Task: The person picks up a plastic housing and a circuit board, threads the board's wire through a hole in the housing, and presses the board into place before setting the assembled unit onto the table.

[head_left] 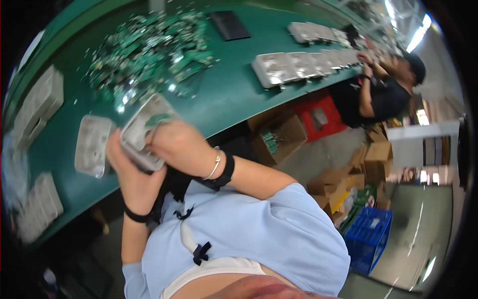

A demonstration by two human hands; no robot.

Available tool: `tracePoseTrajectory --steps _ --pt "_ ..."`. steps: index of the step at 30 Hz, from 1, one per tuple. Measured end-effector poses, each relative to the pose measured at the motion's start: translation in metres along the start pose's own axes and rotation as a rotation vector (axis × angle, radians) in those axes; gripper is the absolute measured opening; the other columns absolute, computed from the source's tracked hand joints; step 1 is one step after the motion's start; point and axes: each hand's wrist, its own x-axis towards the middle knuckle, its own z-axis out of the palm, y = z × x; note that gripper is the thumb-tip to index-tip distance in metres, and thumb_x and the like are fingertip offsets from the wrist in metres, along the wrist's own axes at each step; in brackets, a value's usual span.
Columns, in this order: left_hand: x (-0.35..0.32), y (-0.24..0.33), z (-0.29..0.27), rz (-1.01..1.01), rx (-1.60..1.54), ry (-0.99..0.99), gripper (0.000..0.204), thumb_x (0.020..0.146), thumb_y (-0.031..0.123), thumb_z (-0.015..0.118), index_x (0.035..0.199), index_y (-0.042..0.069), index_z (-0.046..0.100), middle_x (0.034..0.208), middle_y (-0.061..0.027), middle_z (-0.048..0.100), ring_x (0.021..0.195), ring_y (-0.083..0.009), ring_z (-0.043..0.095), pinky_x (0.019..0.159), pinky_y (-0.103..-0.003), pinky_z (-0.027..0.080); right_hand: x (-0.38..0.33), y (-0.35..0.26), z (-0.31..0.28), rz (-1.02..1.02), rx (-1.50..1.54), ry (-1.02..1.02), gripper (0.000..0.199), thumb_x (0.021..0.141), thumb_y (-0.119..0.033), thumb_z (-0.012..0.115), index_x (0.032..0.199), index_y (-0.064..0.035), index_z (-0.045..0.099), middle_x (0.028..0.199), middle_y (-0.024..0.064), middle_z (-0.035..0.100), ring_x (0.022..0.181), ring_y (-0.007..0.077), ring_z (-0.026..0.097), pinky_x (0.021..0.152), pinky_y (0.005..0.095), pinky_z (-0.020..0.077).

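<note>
My left hand (130, 167) is wrapped round a pale grey, box-shaped plastic housing (133, 130), holding it tilted at the table's near edge. My right hand (177, 142) reaches over the housing's open side with its fingers curled inward. At those fingers a small green circuit board (158, 119) shows, partly hidden by the hand and slightly blurred. Close to my left hand, a second open housing (93, 144) lies on the green table (229, 107). Just beyond the held housing spreads a big loose heap of green circuit boards (149, 55).
Rows of pale housings stand at the right (294, 70) and left (40, 107). A black flat tray (230, 26) lies at the back. A co-worker (383, 92) works further along. Beneath the table edge sit a cardboard box (279, 139) and, farther right, a blue crate (368, 236).
</note>
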Motion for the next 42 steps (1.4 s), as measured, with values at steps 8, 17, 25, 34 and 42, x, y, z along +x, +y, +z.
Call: tracePoseTrajectory --steps 8,17,25,34,42 --pt "0.006 0.002 -0.007 -0.073 -0.041 -0.072 0.104 0.075 0.001 0.085 0.161 0.002 0.027 0.155 -0.0217 0.033 0.141 -0.0394 0.045 0.115 -0.046 0.043 -0.010 -0.005 0.009 0.156 0.177 0.138 0.008 0.085 -0.012 0.076 0.090 -0.0082 0.073 0.091 0.0076 0.070 0.088 0.0332 0.068 0.078 0.0433 0.0519" --pt "0.005 -0.004 -0.004 -0.087 -0.175 -0.040 0.104 0.073 -0.003 0.082 0.162 0.002 0.027 0.156 -0.0209 0.034 0.139 -0.0377 0.048 0.112 -0.046 0.047 -0.002 -0.011 0.001 0.130 -0.120 -0.088 0.011 0.091 -0.020 0.071 0.092 -0.0091 0.073 0.089 0.0080 0.066 0.086 0.0320 0.063 0.075 0.0438 0.0474" --pt "0.007 -0.007 -0.008 -0.031 -0.115 -0.068 0.102 0.074 -0.007 0.078 0.162 0.004 0.028 0.158 -0.0189 0.033 0.141 -0.0361 0.048 0.109 -0.044 0.050 -0.010 0.001 -0.024 0.122 -0.179 0.215 0.017 0.084 -0.012 0.075 0.100 -0.0085 0.069 0.096 0.0071 0.066 0.091 0.0326 0.065 0.078 0.0426 0.0499" --pt "0.006 -0.009 -0.007 -0.023 -0.082 -0.062 0.105 0.073 -0.009 0.076 0.164 0.005 0.026 0.159 -0.0184 0.037 0.143 -0.0332 0.047 0.113 -0.044 0.047 0.003 0.045 -0.037 -0.075 0.153 0.234 0.014 0.081 -0.005 0.074 0.091 -0.0075 0.065 0.106 0.0095 0.066 0.096 0.0328 0.066 0.082 0.0452 0.0535" --pt "0.003 -0.009 -0.003 -0.109 -0.143 -0.096 0.108 0.071 -0.001 0.085 0.162 0.002 0.027 0.152 -0.0169 0.042 0.143 -0.0288 0.048 0.115 -0.040 0.046 0.003 0.036 -0.065 -0.339 0.191 -0.021 0.022 0.078 -0.001 0.077 0.097 -0.0082 0.069 0.110 0.0085 0.073 0.098 0.0314 0.070 0.083 0.0419 0.0525"
